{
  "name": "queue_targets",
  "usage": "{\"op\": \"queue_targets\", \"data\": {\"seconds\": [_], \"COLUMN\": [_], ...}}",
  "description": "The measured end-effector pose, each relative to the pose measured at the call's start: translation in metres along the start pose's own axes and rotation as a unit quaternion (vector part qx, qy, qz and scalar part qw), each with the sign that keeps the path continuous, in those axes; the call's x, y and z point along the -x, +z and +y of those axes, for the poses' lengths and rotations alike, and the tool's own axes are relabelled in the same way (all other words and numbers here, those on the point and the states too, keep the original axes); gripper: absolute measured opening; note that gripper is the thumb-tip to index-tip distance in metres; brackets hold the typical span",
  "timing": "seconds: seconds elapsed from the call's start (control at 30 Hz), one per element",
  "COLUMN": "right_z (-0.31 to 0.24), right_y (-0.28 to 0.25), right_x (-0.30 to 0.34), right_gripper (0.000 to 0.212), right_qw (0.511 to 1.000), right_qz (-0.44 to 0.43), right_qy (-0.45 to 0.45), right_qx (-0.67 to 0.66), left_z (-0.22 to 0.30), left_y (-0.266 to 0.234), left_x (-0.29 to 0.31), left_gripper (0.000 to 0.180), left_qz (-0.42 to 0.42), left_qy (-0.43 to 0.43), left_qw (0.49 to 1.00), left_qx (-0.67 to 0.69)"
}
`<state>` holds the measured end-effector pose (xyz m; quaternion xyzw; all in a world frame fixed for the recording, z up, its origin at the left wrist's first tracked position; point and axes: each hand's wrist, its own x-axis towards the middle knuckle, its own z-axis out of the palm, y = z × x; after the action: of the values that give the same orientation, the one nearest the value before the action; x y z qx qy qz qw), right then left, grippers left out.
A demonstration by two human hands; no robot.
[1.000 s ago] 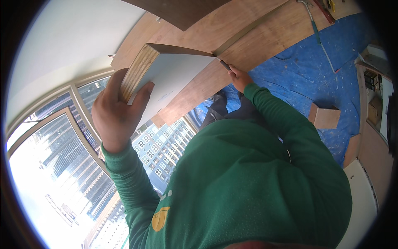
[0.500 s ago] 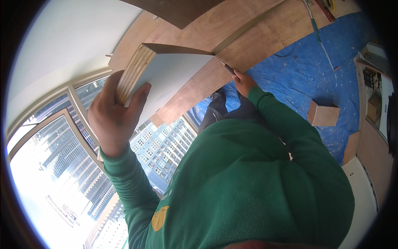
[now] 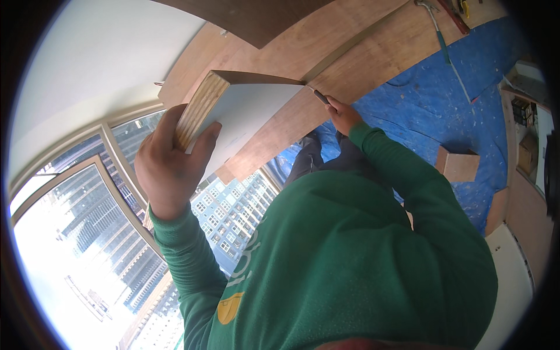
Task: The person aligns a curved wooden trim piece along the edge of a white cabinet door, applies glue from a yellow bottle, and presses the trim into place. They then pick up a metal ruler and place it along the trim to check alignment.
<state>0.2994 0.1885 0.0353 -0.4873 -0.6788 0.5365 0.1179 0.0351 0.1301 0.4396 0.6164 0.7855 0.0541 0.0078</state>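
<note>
My left hand (image 3: pixel 170 157) is closed around the near end of a thick plywood board (image 3: pixel 256 114). The board has a pale face, a brown long edge and bare layers at its end. It stands tilted, its far end close to a wooden bench top (image 3: pixel 350 73). In my right hand (image 3: pixel 344 115) is a slim tool (image 3: pixel 320 97) with a dark handle and a thin light tip. That tip points at the board's far corner; whether it touches there I cannot tell. The tool's exact kind is too small to make out.
A claw hammer (image 3: pixel 440 38) and a red-handled tool (image 3: pixel 454 16) lie at the far right. Blue sheeting (image 3: pixel 408 116) covers the floor, with a small wooden box (image 3: pixel 458 164) on it. An open window (image 3: pixel 87 198) is at left; a brown panel (image 3: pixel 256 20) juts in above.
My left hand and the board's near end have shifted slightly right and down in view. The right hand stays by the far corner with the tool, almost unmoved.
</note>
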Motion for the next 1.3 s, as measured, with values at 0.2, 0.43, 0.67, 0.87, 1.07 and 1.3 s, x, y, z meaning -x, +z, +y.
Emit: {"op": "queue_targets", "data": {"seconds": [0.2,0.43,0.67,0.87,1.07,1.3], "right_z": [0.016,0.013,0.013,0.007,-0.001,0.016], "right_y": [0.016,0.015,-0.001,-0.017,-0.009,0.012], "right_x": [-0.015,-0.011,0.022,0.034,0.015,-0.010], "right_gripper": [0.048,0.048,0.049,0.050,0.045,0.046], "right_qw": [1.000,0.999,0.995,0.997,0.999,1.000], "right_qz": [0.006,-0.013,-0.051,-0.034,-0.023,0.008], "right_qy": [0.003,0.016,0.073,0.067,0.042,-0.006], "right_qx": [0.027,0.033,0.043,-0.013,-0.004,0.028], "left_z": [0.001,0.000,-0.004,-0.003,-0.003,0.007], "left_y": [0.002,0.001,0.002,0.002,0.003,0.005], "left_x": [0.000,0.001,-0.001,0.002,0.004,0.010], "left_gripper": [0.044,0.046,0.046,0.044,0.043,0.042], "left_qz": [0.002,-0.014,-0.002,0.019,0.011,0.006], "left_qy": [0.009,0.000,-0.001,0.023,0.012,0.012], "left_qw": [1.000,1.000,1.000,0.999,1.000,1.000], "left_qx": [0.007,0.015,-0.013,-0.033,-0.016,-0.025]}}
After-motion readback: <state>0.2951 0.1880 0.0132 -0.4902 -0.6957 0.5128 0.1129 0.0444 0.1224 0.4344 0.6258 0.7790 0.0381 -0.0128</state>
